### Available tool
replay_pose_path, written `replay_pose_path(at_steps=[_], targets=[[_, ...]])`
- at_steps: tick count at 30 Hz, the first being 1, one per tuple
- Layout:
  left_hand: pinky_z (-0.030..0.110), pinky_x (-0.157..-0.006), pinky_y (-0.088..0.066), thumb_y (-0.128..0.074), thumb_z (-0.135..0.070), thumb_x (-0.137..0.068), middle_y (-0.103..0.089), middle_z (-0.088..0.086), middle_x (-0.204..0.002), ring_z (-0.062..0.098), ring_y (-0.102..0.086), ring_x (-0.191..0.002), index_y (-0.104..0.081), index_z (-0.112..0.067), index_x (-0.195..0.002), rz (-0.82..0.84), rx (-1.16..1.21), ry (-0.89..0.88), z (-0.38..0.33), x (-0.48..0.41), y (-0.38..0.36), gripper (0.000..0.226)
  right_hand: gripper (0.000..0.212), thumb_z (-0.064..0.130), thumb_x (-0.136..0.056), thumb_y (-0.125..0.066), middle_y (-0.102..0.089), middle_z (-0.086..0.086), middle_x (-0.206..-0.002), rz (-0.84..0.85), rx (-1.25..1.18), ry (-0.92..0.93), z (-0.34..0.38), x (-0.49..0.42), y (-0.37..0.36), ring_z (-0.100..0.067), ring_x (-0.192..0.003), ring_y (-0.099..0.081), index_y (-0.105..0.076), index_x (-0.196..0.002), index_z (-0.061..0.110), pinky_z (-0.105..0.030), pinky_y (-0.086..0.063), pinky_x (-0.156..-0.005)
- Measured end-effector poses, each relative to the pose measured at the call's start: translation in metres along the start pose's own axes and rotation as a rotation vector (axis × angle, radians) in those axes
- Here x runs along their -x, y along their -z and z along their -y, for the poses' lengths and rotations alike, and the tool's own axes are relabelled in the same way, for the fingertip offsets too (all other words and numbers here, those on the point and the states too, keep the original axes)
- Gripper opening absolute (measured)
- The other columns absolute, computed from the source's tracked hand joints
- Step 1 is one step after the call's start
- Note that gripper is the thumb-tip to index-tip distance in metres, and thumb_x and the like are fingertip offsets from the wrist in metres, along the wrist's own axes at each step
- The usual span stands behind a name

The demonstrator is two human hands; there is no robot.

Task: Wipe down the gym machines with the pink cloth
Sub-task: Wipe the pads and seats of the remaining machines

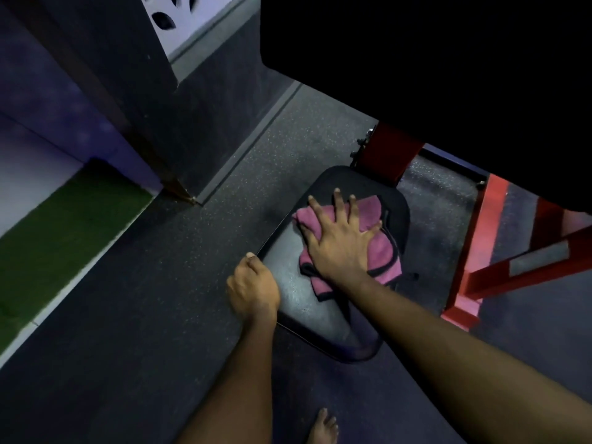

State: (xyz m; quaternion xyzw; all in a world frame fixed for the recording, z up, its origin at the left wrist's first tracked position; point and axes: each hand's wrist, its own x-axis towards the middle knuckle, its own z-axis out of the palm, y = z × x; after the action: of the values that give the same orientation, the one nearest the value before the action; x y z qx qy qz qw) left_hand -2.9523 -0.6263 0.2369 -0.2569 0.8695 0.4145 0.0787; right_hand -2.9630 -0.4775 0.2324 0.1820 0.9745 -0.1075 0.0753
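A black padded seat (307, 302) of a red-framed gym machine (480, 251) lies below me. The pink cloth (381, 251), edged in black, is bunched on the seat's far half. My right hand (339, 238) presses flat on the cloth with its fingers spread. My left hand (253, 286) grips the seat's left edge, thumb on top and fingers curled under the rim.
A large black pad or panel (432, 75) of the machine overhangs the upper right. Speckled dark rubber floor (160, 299) surrounds the seat. A green turf strip (57, 238) and a purple wall (48, 116) lie at the left. My bare foot (323, 427) shows at the bottom.
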Motion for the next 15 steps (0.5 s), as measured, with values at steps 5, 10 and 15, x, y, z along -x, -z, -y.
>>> replay_pose_path(at_steps=[5, 10, 15], targets=[[0.039, -0.079, -0.042, -0.033, -0.033, -0.109, -0.069, 0.023, -0.11, 0.036, -0.062, -0.094, -0.069, -0.006, -0.12, 0.007, -0.003, 0.01, 0.001, 0.002, 0.001, 0.047, 0.064, 0.075, -0.098, -0.014, -0.005, 0.003, -0.172, -0.03, -0.015, 0.079, -0.011, 0.041, -0.004, -0.029, -0.158, -0.002, -0.019, -0.157, 0.05, -0.08, -0.008, -0.113], [0.042, -0.085, -0.05, -0.033, -0.034, -0.108, -0.07, 0.023, -0.108, 0.038, -0.066, -0.096, -0.069, -0.006, -0.118, -0.002, 0.017, 0.011, 0.003, 0.001, -0.002, 0.047, 0.065, 0.075, -0.096, -0.012, -0.008, 0.0, -0.171, -0.003, 0.0, 0.11, -0.004, 0.05, -0.006, -0.031, -0.157, -0.003, -0.019, -0.157, 0.051, -0.083, -0.012, -0.109], [0.044, -0.087, -0.05, -0.034, -0.035, -0.108, -0.07, 0.022, -0.111, 0.04, -0.065, -0.1, -0.069, -0.008, -0.121, -0.011, -0.004, 0.029, 0.002, -0.003, -0.002, 0.046, 0.06, 0.068, -0.099, -0.028, -0.01, -0.001, -0.171, -0.031, 0.025, 0.128, 0.01, -0.014, -0.008, -0.033, -0.157, -0.002, -0.023, -0.156, 0.049, -0.086, -0.006, -0.105]])
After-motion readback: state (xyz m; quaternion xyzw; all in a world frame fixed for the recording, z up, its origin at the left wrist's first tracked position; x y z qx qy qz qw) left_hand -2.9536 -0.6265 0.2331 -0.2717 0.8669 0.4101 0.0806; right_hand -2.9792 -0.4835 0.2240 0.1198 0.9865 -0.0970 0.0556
